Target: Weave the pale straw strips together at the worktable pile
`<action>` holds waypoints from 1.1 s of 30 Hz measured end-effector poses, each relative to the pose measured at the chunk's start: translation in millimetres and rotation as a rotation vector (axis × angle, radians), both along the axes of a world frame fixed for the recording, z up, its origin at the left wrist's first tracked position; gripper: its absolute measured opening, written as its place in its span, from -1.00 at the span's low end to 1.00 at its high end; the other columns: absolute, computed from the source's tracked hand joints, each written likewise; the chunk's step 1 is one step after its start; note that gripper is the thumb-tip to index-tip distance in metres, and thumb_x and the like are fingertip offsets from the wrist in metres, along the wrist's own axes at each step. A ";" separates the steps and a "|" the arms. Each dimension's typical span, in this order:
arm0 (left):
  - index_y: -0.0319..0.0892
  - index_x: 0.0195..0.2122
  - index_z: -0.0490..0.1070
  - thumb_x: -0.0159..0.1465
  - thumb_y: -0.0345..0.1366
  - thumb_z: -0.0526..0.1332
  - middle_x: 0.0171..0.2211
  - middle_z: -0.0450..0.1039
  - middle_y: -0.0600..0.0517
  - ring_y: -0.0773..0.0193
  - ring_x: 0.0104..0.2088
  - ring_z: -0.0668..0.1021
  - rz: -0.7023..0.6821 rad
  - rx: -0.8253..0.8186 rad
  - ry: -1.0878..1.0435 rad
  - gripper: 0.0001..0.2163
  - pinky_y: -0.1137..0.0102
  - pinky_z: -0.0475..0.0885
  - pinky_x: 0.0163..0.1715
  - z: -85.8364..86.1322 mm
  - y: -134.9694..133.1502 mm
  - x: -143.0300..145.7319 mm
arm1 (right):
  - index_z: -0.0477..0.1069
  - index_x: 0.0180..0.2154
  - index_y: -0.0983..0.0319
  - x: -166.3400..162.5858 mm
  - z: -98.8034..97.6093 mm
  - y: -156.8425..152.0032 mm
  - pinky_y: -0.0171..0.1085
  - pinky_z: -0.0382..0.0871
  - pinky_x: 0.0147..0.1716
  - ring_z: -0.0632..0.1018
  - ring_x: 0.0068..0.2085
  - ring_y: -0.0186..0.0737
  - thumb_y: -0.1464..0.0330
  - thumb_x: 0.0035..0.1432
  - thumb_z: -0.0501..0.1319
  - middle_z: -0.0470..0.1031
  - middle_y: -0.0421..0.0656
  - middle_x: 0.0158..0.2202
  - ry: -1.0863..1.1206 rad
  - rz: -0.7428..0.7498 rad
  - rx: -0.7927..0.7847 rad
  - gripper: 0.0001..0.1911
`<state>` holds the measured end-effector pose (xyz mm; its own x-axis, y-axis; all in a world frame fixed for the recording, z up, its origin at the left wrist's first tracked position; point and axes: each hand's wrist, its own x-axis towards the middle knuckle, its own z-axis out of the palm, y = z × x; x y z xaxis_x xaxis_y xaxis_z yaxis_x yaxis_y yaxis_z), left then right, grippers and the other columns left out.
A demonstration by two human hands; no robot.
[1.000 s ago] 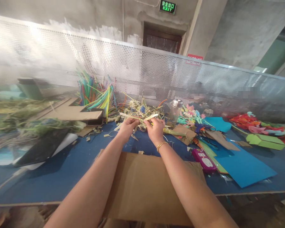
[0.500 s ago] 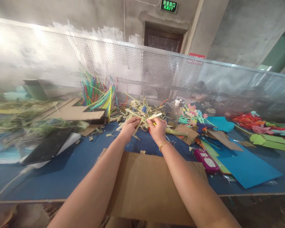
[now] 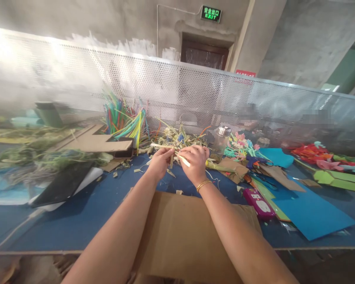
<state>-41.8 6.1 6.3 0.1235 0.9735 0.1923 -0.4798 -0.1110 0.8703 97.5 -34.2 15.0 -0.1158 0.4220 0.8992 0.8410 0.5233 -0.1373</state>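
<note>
Pale, flat strips that look like dried leaf or straw pass between my two hands. My left hand pinches them with thumb and fingertips; one strip sticks out to the left above it. My right hand, with a gold chain bracelet at the wrist, is closed on the strips too, and a folded end shows beside its thumb. Just behind my hands lies a heap of similar dried strips with a bit of blue in it. A brown cardboard sheet lies beneath my forearms.
A glass bottle with a metal lid stands right of the heap. Colourful pipe cleaners and cut cardboard are on the left. Blue card, a purple case and paper flowers lie right. A perforated metal screen runs behind.
My right hand has turned over the strips, its fingers curling forward. The strip that pointed right now shows folded down by the thumb, and a strip end juts out leftward.
</note>
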 end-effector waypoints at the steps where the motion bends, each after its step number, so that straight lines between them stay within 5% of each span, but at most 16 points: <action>1: -0.21 -0.39 0.44 -0.10 -0.17 0.44 -0.52 0.47 0.06 0.36 -0.54 0.47 -0.011 -0.010 -0.027 -0.68 0.47 0.29 -0.54 1.3 -1.2 -0.2 | 0.54 -0.40 0.02 -0.9 1.0 -2.0 -0.02 -0.12 0.09 0.37 -0.04 -0.13 0.27 0.16 0.24 0.57 -0.25 -0.23 -0.017 -0.009 0.007 -0.88; 8: -0.21 -0.36 0.42 -0.07 -0.19 0.42 -0.50 0.48 0.05 0.33 -0.51 0.50 -0.002 -0.003 -0.058 -0.69 0.45 0.32 -0.48 5.6 -5.0 -0.2 | 0.54 -0.34 -0.03 -3.3 2.3 -8.6 0.04 -0.15 0.12 0.30 0.06 -0.09 0.26 0.17 0.22 0.51 -0.25 -0.10 -0.023 -0.057 -0.015 -0.89; 33: -0.21 -0.37 0.45 -0.05 -0.28 0.28 -0.47 0.50 -0.01 0.18 -0.37 0.55 -0.032 -0.040 0.066 -0.79 0.42 0.30 -0.49 5.5 -4.3 -0.6 | 0.49 -0.37 0.14 7.5 -10.8 12.1 -0.05 0.02 0.04 0.40 -0.06 -0.12 0.20 0.20 0.18 0.54 -0.15 -0.23 0.204 -0.109 0.029 -0.80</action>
<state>-42.4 1.8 11.8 0.1655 0.9757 0.1434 -0.4236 -0.0610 0.9038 105.0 -22.1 4.3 0.1145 0.3961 0.9110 0.8490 0.4371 -0.2968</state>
